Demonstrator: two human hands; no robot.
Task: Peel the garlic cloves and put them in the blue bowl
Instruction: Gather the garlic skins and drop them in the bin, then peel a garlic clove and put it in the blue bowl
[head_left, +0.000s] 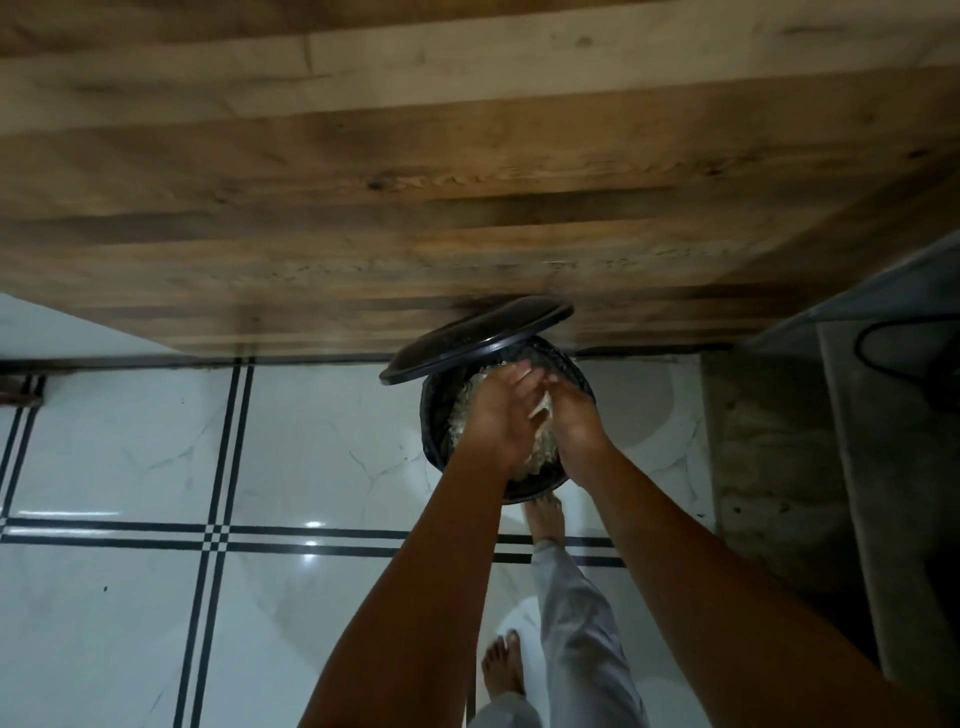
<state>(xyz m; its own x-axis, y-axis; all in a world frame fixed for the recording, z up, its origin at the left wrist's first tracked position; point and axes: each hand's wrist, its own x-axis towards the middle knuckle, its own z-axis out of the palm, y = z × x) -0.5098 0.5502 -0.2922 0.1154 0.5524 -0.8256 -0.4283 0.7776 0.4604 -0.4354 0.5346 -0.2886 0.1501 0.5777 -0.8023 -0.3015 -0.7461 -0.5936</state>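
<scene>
Both hands were over an open black bin (440, 415) on the floor, wrists close, palms facing each other. Left hand (498, 415) was released, fingers straight and pointing away over the bin mouth. Right hand (579, 421) was just beside it, fingertips bent in toward the left palm; cannot tell if it gripped anything. A pale peel scrap (539, 411) sat between the two hands, touching both; which one held it was unclear. Below them the bin held a heap of pale peels (466, 410). The lid (470, 338) stood tilted up at the far rim, leaning toward a wood panel (467, 182). One bare foot (545, 519) was at the near base of the bin, toes touching or under it, with a grey trouser leg (571, 623) behind. The other foot (504, 665) stood farther back on the tile floor (130, 457), white with black lines. A grey stone ledge (769, 441) ran along the right, with a dark cable (883, 330) on it.
</scene>
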